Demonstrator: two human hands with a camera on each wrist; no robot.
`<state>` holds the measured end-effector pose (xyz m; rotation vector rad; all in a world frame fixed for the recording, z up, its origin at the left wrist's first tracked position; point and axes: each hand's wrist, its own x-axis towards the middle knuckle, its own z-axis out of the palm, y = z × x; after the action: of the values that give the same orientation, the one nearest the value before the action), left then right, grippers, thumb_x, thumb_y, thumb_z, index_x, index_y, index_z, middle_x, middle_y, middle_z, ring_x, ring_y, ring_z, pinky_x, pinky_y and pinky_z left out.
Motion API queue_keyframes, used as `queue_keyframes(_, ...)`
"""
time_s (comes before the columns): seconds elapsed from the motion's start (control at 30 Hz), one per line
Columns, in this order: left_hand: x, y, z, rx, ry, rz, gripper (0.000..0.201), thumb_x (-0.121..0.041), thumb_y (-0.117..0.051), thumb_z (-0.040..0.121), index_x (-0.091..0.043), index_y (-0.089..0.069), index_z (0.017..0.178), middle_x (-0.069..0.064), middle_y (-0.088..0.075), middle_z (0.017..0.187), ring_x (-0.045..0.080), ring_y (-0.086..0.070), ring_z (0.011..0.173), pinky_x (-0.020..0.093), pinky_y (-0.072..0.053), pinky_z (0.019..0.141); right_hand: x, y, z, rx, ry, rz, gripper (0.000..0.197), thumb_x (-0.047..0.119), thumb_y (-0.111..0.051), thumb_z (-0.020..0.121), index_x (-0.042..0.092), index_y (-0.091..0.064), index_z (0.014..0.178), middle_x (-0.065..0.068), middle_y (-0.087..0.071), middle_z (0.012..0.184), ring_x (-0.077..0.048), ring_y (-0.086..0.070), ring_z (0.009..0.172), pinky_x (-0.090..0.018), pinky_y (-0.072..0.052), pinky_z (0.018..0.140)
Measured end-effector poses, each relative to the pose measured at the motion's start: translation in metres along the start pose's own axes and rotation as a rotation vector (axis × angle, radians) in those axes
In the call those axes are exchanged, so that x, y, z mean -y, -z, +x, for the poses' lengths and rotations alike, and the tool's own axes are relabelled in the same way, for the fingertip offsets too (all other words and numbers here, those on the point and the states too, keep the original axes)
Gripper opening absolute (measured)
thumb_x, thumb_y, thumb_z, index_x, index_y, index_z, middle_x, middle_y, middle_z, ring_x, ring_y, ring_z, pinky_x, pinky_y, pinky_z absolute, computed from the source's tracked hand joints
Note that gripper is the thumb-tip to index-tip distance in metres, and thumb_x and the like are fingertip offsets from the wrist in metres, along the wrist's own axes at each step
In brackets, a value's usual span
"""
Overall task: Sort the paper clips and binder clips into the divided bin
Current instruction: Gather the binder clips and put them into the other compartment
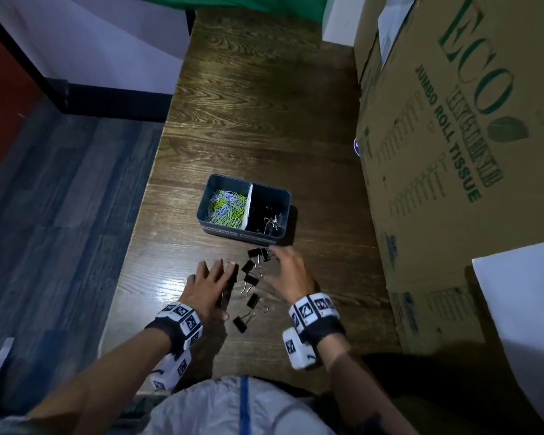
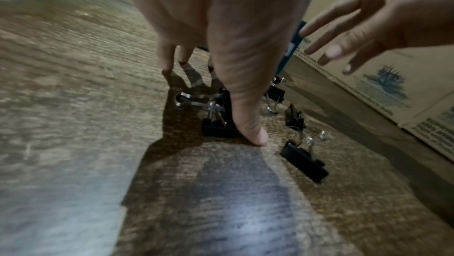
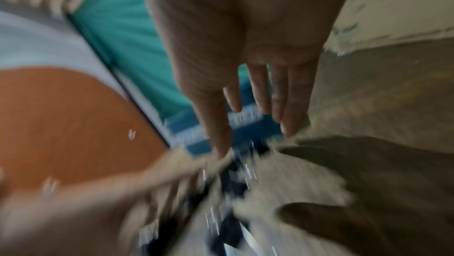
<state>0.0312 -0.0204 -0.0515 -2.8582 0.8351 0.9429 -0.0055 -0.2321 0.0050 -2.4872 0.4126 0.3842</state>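
Binder clips [image 1: 251,279] lie scattered on the wooden table [image 1: 264,120] between the two hands, just in front of the divided bin [image 1: 244,206]. The left hand [image 1: 209,288] is spread flat, fingers straight, fingertips down on the wood beside a clip; the right hand [image 1: 288,270] hovers with fingers loosely extended over the clips nearest the bin, holding nothing. The paper clips [image 1: 226,205] already fill the bin's left compartment, and a few binder clips sit in the dark right one. Herding the loose clips together before lifting would likely serve best, since their wire handles stick out and may snag each other. Each clip is a black folded-metal wedge with shiny looped handles; the table is grained and slightly glossy, so clips should slide easily.
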Motion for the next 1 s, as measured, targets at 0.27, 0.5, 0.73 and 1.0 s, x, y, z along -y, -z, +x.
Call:
queue_keyframes(0.27,-0.004,0.007,0.018,-0.035,-0.094,-0.039,0.121,-0.024,-0.083,0.069,-0.031,0.006,0.152,0.006,-0.003,0.158,0.033,-0.024,0.130,0.043,-0.050,0.091,-0.006,-0.036,0.001,0.408,0.080,-0.383,0.132,0.016,-0.089,0.068,0.038,0.008,0.155,-0.004,0.031,0.160,-0.043,-0.006,0.149,-0.057,-0.032,0.113)
queue_keyframes(0.5,-0.017,0.001,0.022,-0.092,-0.090,-0.130,0.090,-0.010,-0.068,0.076,-0.029,-0.017,0.148,0.010,-0.028,0.141,0.032,-0.040,0.118,0.042,-0.054,0.079,-0.008,-0.045,0.009,0.260,0.154,-0.374,0.101,0.014,-0.084,0.071,0.027,-0.023,0.151,-0.013,-0.022,0.149,-0.037,-0.031,0.134,-0.049,-0.043,0.099)
queue_keyframes(0.73,-0.020,-0.005,0.007,-0.214,-0.031,-0.271,0.051,-0.007,-0.063,0.078,-0.013,-0.052,0.127,0.010,-0.047,0.120,0.028,-0.046,0.109,0.040,-0.051,0.081,-0.016,-0.050,-0.006,0.162,0.117,-0.278,0.059,-0.003,-0.059,0.085,0.023,-0.043,0.136,-0.014,-0.042,0.131,-0.037,-0.052,0.116,-0.046,-0.049,0.094)
queue_keyframes(1.0,-0.029,0.021,-0.003,-0.412,-0.133,-0.406,0.042,-0.011,-0.073,0.076,-0.012,-0.062,0.116,0.008,-0.058,0.107,0.028,-0.051,0.106,0.039,-0.048,0.086,-0.019,-0.047,-0.014,0.119,0.036,-0.237,0.041,0.018,-0.062,0.093,0.014,-0.038,0.127,-0.013,-0.055,0.126,-0.036,-0.058,0.111,-0.043,-0.047,0.089)
